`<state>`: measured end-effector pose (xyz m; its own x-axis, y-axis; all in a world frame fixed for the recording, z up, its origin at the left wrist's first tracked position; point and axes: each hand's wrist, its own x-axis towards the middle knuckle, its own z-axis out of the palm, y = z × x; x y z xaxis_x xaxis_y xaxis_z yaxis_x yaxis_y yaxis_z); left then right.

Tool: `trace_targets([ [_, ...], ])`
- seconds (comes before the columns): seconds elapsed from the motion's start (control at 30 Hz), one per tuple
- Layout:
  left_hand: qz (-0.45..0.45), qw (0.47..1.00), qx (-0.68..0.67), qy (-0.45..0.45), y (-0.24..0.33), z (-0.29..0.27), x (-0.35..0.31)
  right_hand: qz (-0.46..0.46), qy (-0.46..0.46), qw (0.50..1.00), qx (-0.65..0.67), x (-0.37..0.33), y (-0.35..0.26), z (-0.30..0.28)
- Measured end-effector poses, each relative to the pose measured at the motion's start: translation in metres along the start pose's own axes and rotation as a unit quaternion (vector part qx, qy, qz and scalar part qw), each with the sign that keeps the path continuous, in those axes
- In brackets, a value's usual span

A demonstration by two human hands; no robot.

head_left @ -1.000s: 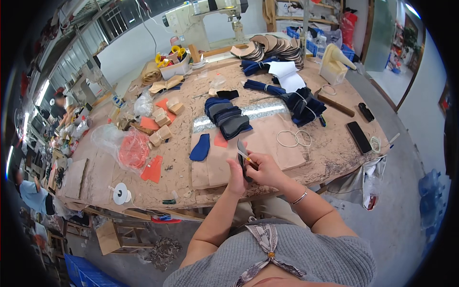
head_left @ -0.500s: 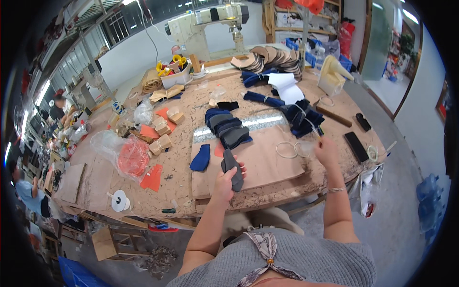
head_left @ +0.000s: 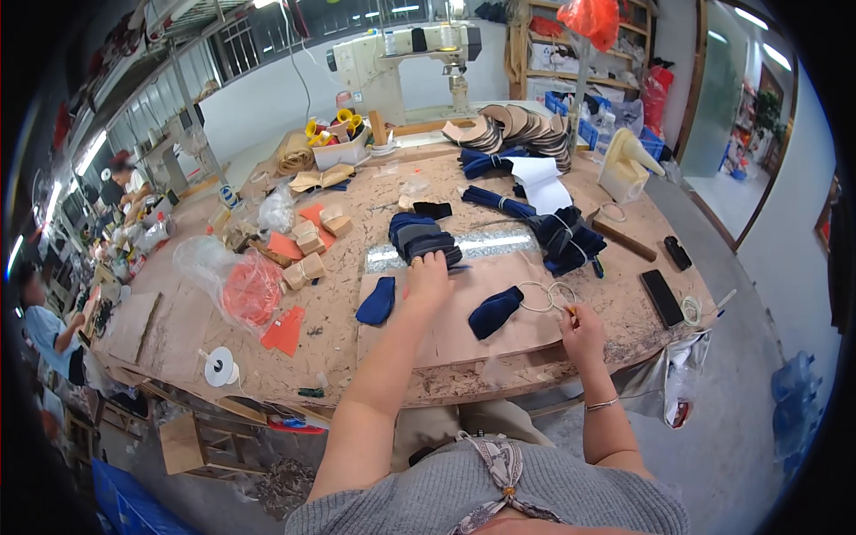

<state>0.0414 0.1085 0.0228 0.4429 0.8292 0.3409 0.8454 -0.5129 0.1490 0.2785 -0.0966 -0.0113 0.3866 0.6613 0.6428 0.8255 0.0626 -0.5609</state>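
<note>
Cloth stack (head_left: 408, 228) lies on a board (head_left: 437, 343) on the worktop (head_left: 187, 325), the left hand (head_left: 431, 278) over its near end; whether those fingers grip cannot be told. The right hand (head_left: 582, 334) pinches a slim tool (head_left: 572, 313) beside cord loops (head_left: 539, 310). Between the hands lies a navy piece (head_left: 495, 313).

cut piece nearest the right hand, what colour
The cut piece is dark navy blue, best seen in the head view.

A grey floor (head_left: 736, 330) is bounded at right by a white wall (head_left: 792, 227), wooden shelves (head_left: 611, 82) are set near a glass panel (head_left: 718, 98) behind, a barred window (head_left: 239, 53) is seen farther left, and the left is lit by tube lights (head_left: 92, 152).
</note>
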Motion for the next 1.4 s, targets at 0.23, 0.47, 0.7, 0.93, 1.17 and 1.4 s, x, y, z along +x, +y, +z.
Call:
trace_targets([
  [0.23, -0.012, 0.963, -0.265, 0.057, -0.017, 0.004, -0.004, -0.007, 0.0, 0.994, 0.106, 0.007, -0.039, 0.011],
  [0.47, -0.152, 0.565, -0.811, -0.003, 0.027, -0.02, -0.069, 0.085, -0.175, 0.922, 0.336, 0.015, -0.117, 0.049],
  [0.7, 0.069, 0.882, -0.443, 0.147, 0.025, -0.019, -0.108, 0.071, -0.182, 0.93, 0.311, 0.015, -0.148, 0.084],
  [0.93, 0.031, 0.675, -0.736, 0.026, 0.025, -0.032, -0.123, 0.163, -0.244, 0.861, 0.415, 0.013, -0.144, 0.096],
  [1.17, -0.002, 0.697, -0.715, 0.053, 0.028, -0.034, -0.128, 0.167, -0.296, 0.837, 0.429, 0.012, -0.142, 0.092],
  [1.4, -0.121, 0.625, -0.765, 0.095, 0.016, -0.033, -0.13, 0.226, -0.305, 0.792, 0.478, 0.009, -0.15, 0.08],
])
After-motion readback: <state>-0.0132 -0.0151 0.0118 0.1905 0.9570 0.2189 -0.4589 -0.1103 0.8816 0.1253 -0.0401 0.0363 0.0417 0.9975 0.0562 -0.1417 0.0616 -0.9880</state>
